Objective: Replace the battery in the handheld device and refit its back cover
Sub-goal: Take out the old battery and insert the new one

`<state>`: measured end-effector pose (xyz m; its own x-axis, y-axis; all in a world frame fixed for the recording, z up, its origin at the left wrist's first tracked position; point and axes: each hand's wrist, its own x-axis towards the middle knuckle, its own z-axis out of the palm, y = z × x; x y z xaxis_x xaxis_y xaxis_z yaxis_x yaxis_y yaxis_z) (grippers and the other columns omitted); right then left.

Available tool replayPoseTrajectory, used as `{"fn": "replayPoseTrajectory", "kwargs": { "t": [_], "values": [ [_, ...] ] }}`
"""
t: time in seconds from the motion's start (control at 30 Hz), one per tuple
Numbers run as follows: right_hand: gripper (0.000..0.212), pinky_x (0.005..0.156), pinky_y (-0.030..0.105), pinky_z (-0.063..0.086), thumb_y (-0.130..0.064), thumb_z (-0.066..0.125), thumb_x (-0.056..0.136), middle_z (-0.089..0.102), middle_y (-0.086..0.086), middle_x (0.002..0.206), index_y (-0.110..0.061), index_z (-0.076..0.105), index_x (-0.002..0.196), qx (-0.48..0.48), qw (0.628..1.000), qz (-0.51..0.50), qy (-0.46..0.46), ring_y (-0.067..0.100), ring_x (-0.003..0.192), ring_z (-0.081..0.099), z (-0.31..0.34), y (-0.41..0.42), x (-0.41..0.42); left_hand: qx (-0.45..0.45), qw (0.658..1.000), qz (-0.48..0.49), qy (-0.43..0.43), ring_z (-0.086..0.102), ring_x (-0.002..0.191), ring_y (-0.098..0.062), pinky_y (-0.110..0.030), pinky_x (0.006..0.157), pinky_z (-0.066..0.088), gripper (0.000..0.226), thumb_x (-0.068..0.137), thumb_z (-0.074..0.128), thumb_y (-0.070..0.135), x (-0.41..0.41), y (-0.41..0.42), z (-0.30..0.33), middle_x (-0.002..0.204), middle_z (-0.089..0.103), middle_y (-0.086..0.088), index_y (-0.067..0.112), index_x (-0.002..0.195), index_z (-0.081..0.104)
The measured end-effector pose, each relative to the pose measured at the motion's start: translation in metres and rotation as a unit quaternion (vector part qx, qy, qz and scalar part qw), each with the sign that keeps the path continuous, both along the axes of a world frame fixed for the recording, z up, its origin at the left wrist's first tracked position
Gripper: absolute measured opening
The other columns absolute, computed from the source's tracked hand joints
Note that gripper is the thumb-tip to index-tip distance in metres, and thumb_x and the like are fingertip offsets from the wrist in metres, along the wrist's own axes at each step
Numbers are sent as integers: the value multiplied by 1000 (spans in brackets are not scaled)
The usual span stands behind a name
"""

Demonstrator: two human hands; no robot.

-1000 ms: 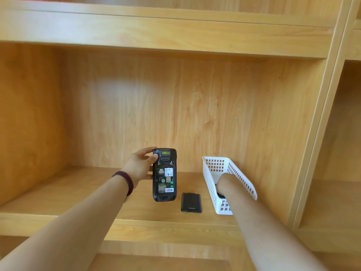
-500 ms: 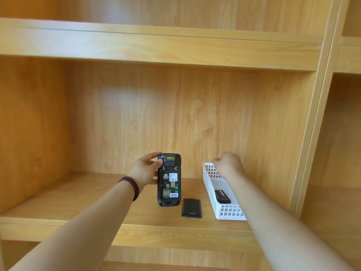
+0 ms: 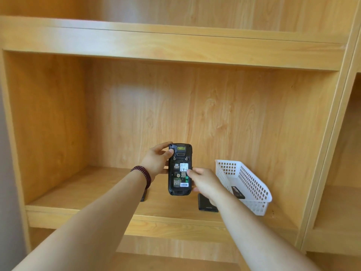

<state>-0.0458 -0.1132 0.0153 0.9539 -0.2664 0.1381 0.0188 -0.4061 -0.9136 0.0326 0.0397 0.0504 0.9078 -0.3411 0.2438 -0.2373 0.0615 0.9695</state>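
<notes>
My left hand (image 3: 156, 161) holds the black handheld device (image 3: 180, 169) upright above the shelf, its back towards me. The cover is off, and the open compartment shows labels and circuit parts. My right hand (image 3: 204, 182) is at the device's lower right side, thumb on the compartment and fingers curled behind the edge. A flat black rectangular piece (image 3: 207, 205) lies on the shelf below, partly hidden by my right forearm. A black battery (image 3: 238, 192) with a label lies in the white basket (image 3: 252, 182).
The wooden shelf (image 3: 97, 188) has a back wall, side panels and a board overhead. The basket stands at the right, close to the side panel. A small dark object (image 3: 143, 196) peeks out from under my left forearm.
My right hand has left the basket and come across to the device's right side. The battery stays in the basket. My left hand has kept the device upright.
</notes>
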Motion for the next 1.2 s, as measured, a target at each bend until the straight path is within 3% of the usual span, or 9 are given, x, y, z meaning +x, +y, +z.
{"fn": "replayPoseTrajectory", "kwargs": {
  "t": [0.13,0.27,0.5,0.57,0.63,0.8,0.9,1.1,1.2],
  "values": [
    [27,66,25,59,-14,46,103,71,1,101,-7,62,124,133,991,18,-19,19,92,70,-4,12,1,-6,1000,-5,5,71,87,-21,-32,60,59,35,98,55,18,4,7,-2,109,70,-9,22,134,55],
    [24,58,20,58,-12,45,103,70,0,96,-10,61,119,139,990,10,-35,14,85,69,-6,16,3,-3,1000,-9,6,70,91,-21,-33,63,59,38,98,56,20,10,9,-3,113,69,-8,23,136,53],
    [22,96,45,53,-18,45,103,72,-4,99,-26,63,94,110,992,-39,-42,17,97,69,-16,12,13,126,991,22,-45,66,96,-22,-33,76,56,49,98,52,37,27,18,1,117,67,-8,21,143,42],
    [22,98,47,52,-20,46,102,71,-5,99,-29,62,91,113,992,-49,-31,18,99,68,-22,8,13,315,940,103,-81,66,90,-19,-27,71,52,45,98,48,44,40,36,-6,108,69,-3,17,133,51],
    [20,99,47,51,-21,46,102,71,-4,100,-28,63,94,120,991,-54,-21,18,100,67,-30,4,13,526,837,129,-78,58,70,-12,-21,62,46,39,96,47,47,48,52,-21,83,62,1,13,110,59],
    [29,96,36,49,-22,45,103,68,1,117,-13,57,128,116,992,-52,-8,17,107,64,-44,1,16,657,744,121,21,48,59,-12,-24,66,45,31,89,52,42,61,46,-71,69,50,3,14,74,56],
    [33,98,37,49,-25,47,102,68,2,121,-13,55,132,112,992,-52,4,17,109,64,-49,0,19,649,749,116,67,62,70,-10,-22,68,50,14,75,57,30,90,32,-94,78,62,8,18,71,63],
    [35,100,45,49,-37,47,99,69,-8,118,-24,57,130,62,996,-64,12,15,109,64,-53,-2,21,624,764,155,53,53,54,-13,-25,55,46,23,74,63,25,60,28,-75,63,56,2,16,55,55],
    [31,98,44,51,-37,45,99,71,-10,112,-27,61,124,47,997,-65,17,14,104,66,-51,-1,20,606,774,164,82,65,75,-16,-26,63,55,23,63,71,29,65,30,-74,88,66,-2,14,79,63]
  ]
}}
